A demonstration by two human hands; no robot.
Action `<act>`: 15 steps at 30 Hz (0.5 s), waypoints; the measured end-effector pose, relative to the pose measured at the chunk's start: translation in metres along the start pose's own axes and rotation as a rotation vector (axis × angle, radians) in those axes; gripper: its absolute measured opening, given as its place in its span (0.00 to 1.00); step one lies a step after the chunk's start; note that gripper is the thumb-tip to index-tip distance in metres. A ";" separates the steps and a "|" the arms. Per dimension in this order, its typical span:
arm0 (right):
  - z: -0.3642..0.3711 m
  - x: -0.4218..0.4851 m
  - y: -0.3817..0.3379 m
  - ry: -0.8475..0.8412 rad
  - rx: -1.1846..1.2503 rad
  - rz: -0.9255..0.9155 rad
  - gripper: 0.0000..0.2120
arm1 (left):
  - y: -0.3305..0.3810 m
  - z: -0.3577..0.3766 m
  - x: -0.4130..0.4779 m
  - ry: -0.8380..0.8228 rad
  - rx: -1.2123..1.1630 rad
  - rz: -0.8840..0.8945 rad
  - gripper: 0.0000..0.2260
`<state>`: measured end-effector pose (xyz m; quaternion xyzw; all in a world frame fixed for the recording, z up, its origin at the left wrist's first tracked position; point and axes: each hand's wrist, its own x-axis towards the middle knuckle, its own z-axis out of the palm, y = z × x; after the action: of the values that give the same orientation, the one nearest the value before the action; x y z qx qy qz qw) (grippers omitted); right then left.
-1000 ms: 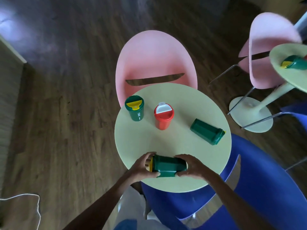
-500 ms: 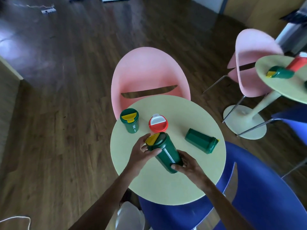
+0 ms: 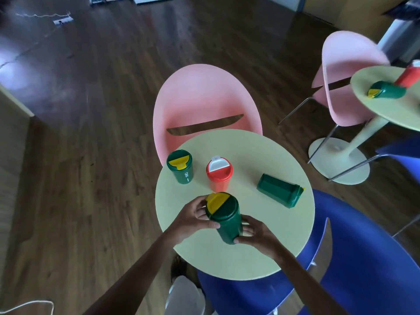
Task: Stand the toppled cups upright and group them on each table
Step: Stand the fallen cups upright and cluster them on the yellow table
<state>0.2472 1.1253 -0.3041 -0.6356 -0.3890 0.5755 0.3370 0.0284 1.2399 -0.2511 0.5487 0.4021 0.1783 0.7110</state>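
Observation:
On the round pale table [image 3: 268,244] I hold a green cup with a yellow lid [image 3: 223,215] nearly upright. My left hand [image 3: 193,218] grips it near the lid. My right hand [image 3: 255,231] grips it near the base. Behind it stand an upright red cup with a white lid [image 3: 218,173] and an upright green cup [image 3: 180,167]. Another green cup [image 3: 279,193] lies on its side to the right. On a second table [image 3: 386,110] at the far right, a green cup [image 3: 386,92] and a red cup [image 3: 408,75] lie toppled.
A pink chair [image 3: 204,103] stands behind the near table and a blue chair [image 3: 354,258] in front of it at the right. Another pink chair [image 3: 347,76] stands by the second table. Dark wood floor surrounds everything.
The green cup in my hands went from lying flat at the table's near edge to nearly upright, and moved toward the red cup. The camera view tilted up.

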 end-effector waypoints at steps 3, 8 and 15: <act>0.009 0.004 0.011 0.023 -0.048 0.018 0.30 | -0.015 0.003 -0.001 -0.002 0.074 -0.014 0.37; 0.021 0.013 0.026 0.062 -0.092 0.027 0.30 | -0.030 0.007 0.004 -0.055 0.242 0.002 0.38; 0.026 0.016 0.032 0.137 -0.096 0.005 0.30 | -0.030 0.000 0.005 -0.112 0.338 0.009 0.39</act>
<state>0.2251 1.1234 -0.3428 -0.6900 -0.3903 0.5122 0.3306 0.0262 1.2330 -0.2802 0.6712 0.3836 0.0802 0.6292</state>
